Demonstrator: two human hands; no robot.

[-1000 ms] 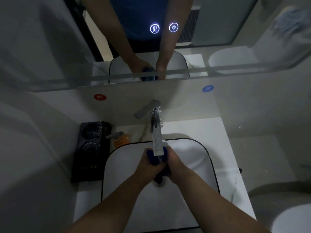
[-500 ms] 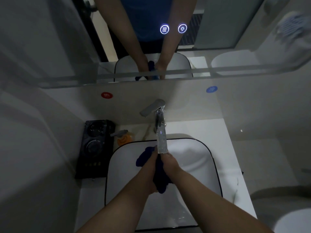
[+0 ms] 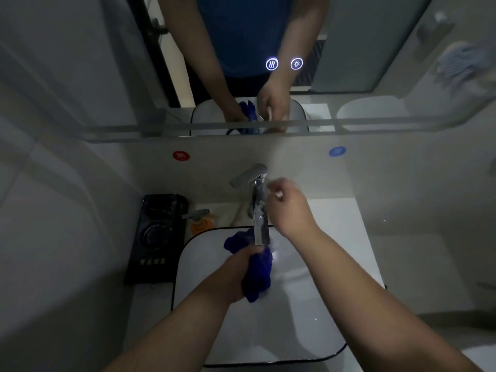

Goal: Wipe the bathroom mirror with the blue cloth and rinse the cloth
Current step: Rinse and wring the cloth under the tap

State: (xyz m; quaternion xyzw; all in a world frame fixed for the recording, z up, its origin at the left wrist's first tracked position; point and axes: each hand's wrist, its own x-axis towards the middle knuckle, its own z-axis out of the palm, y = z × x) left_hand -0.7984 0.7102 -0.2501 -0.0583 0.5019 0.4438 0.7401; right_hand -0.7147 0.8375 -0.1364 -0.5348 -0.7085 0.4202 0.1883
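**Cloth under the tap, one hand up at the faucet**

The left hand (image 3: pixel 236 275) is closed in a fist around the blue cloth (image 3: pixel 256 272), holding it over the white sink (image 3: pixel 295 331) just below the end of the spout. The cloth is bunched up: one lump sticks out above the fist toward the back rim of the sink, and a longer fold hangs down on the right side of the hand. A bright wet spot shows on the basin just right of the cloth.

The right hand (image 3: pixel 288 208) is raised beside the faucet (image 3: pixel 256 200), well above the cloth and not touching it. Its fingers (image 3: pixel 276 185) are loosely curled and sit right next to the faucet's lever (they are blurred, so I cannot tell whether they actually touch the metal). It holds nothing.

The mirror (image 3: pixel 80 63) fills the top of the view and reflects both forearms, the cloth, and the back edge of the sink. Two lit round buttons (image 3: pixel 284 63) glow on the glass. On the wall below the mirror are a red sticker (image 3: pixel 181 156) on the left and a blue sticker (image 3: pixel 337 151) on the right.

On the counter (image 3: pixel 338 218) left of the sink sits a black box-like object (image 3: pixel 157 237), and between it and the faucet is a small orange item (image 3: pixel 201 224) too dim to identify.
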